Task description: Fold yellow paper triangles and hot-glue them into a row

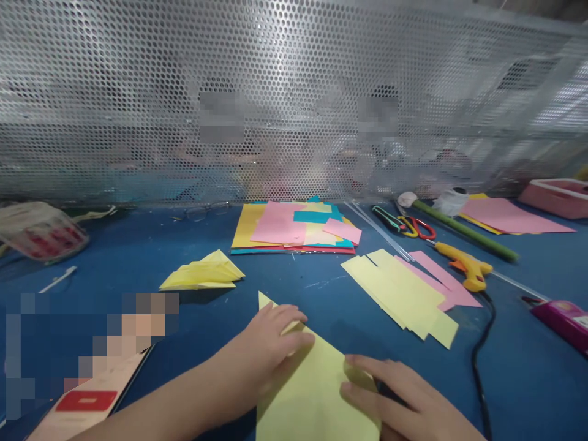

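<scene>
A pale yellow sheet of paper lies in front of me with its long point to the upper left; the bottom of the sheet runs out of view. My left hand is closed on the upper left edge, thumb on top and fingers curled over. At the right edge my right hand grips the paper between thumb and index finger, the other fingers partly hidden. Beyond my left hand sits a folded yellow paper piece. A pile of cut pale yellow strips lies beyond my right hand, with pink scraps beneath.
A stack of coloured paper lies near the perforated metal screen. To the right are scissors, a utility knife, a green stick and a yellow glue gun with its black cord. A phone lies left.
</scene>
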A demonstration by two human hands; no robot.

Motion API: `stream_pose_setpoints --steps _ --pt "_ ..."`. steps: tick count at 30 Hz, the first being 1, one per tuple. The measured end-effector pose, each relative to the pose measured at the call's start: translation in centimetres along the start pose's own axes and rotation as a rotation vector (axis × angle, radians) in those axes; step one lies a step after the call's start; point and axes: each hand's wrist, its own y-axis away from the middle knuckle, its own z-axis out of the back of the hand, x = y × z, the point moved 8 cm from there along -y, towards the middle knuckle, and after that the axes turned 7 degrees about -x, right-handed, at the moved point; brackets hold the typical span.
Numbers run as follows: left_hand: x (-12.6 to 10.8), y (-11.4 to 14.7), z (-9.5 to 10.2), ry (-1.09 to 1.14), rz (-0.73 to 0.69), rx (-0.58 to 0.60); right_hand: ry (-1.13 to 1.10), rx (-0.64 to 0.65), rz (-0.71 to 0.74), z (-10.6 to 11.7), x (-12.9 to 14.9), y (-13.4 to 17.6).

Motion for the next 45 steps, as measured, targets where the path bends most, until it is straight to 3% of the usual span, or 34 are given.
stream_pose_setpoints --steps 4,8,14,17,22,26,29,37,45 --pt "-0.3 1.8 -0.7 0.067 -0.008 0.184 0.106 0.061 0.138 0.8 0.6 -0.8" --pt "-0.2 2.0 -0.8 0.086 0.046 0.236 0.069 0.124 0.147 1.3 0.8 -1.3" --pt "0.1 0.7 -0.5 0.055 0.124 0.204 0.091 0.138 0.254 0.4 1.9 -2.5" --pt "0.3 0.5 -0.5 0.044 0.148 0.196 0.028 0.152 0.236 -0.1 2.1 -3.2" --pt "0.6 0.9 -0.1 0.094 0.155 0.194 -0.248 0.228 0.032 -0.1 1.0 -4.9" --pt "0.6 1.3 1.1 0.205 0.145 0.185 -0.318 0.244 -0.157 0.2 -1.1 -5.9" --pt "0.7 1.1 1.7 0.241 0.177 0.172 -0.381 0.237 -0.205 0.3 -1.9 -6.1" --pt "1.8 0.7 1.0 0.181 0.324 0.125 -0.444 0.183 -0.015 -0.1 -1.4 -5.8" --pt "2.6 0.5 0.6 0.095 0.311 0.075 -0.388 0.115 0.018 -0.2 -1.8 -5.9"
